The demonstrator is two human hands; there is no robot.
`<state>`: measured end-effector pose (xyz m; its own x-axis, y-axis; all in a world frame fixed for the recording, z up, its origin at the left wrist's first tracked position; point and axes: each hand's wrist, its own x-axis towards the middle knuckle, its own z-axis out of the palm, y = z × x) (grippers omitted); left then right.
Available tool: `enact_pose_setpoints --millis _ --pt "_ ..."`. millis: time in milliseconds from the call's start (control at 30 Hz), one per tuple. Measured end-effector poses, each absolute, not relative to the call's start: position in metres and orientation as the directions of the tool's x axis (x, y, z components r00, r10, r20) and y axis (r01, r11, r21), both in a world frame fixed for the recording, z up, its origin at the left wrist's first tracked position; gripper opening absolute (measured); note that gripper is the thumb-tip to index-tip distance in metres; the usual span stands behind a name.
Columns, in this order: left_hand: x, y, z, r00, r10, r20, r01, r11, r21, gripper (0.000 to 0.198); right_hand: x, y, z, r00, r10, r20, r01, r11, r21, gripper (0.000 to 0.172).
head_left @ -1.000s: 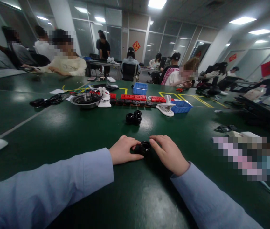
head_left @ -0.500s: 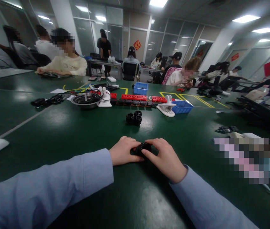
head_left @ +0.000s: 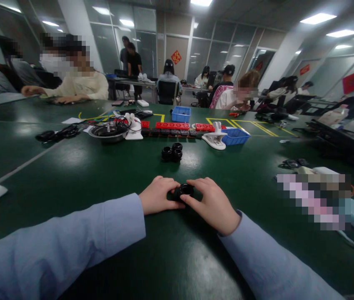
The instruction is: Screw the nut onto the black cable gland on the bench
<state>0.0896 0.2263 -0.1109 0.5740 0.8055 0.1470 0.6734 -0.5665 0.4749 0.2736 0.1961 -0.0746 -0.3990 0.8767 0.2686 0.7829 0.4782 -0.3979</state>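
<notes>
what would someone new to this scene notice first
Probably the glossy black round part with an open top, held between the bare left hand and bare right hand near the middle of the dark green, shiny table. Beyond it sits a small cluster of glossy black round parts, and farther back a bright row of red rectangular blocks.

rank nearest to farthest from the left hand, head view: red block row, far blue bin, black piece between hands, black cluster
1. Black piece, between left hand and right hand
2. Black cluster, ahead
3. Red block row, farther ahead
4. Far blue bin, behind that row
</notes>
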Motion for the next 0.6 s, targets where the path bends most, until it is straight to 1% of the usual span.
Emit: enact_pose_setpoints --millis 67,100,133,233,300,400,600 --pt "0.0900 0.2272 -0.1115 0.582 0.800 0.144 0.677 -0.575 0.460 0.035 0.2744 0.1957 -0.0742 -0.349 0.892 0.286 0.804 0.442 -0.397 0.042" --pt "0.0901 0.2276 -0.1115 0.584 0.799 0.140 0.676 -0.575 0.460 0.035 0.2748 0.1955 -0.0739 -0.328 0.901 0.284 0.815 0.422 -0.398 0.044" --pt "0.0901 0.2278 -0.1114 0.585 0.800 0.136 0.676 -0.573 0.463 0.035 0.2751 0.1953 -0.0737 -0.318 0.908 0.272 0.821 0.408 -0.400 0.042" --pt "0.0900 0.2279 -0.1110 0.584 0.802 0.129 0.676 -0.568 0.470 0.033 0.2748 0.1944 -0.0742 -0.338 0.917 0.214 0.824 0.398 -0.404 0.029" --pt "0.0900 0.2276 -0.1111 0.583 0.800 0.141 0.670 -0.572 0.473 0.033 0.2739 0.1935 -0.0751 -0.346 0.917 0.198 0.821 0.398 -0.408 0.024" --pt "0.0903 0.2272 -0.1116 0.583 0.796 0.166 0.660 -0.582 0.474 0.033 0.2723 0.1918 -0.0759 -0.345 0.919 0.191 0.823 0.394 -0.409 0.026" --pt "0.0902 0.2277 -0.1110 0.581 0.799 0.158 0.660 -0.575 0.483 0.034 0.2708 0.1912 -0.0739 -0.344 0.922 0.176 0.830 0.386 -0.402 0.026"
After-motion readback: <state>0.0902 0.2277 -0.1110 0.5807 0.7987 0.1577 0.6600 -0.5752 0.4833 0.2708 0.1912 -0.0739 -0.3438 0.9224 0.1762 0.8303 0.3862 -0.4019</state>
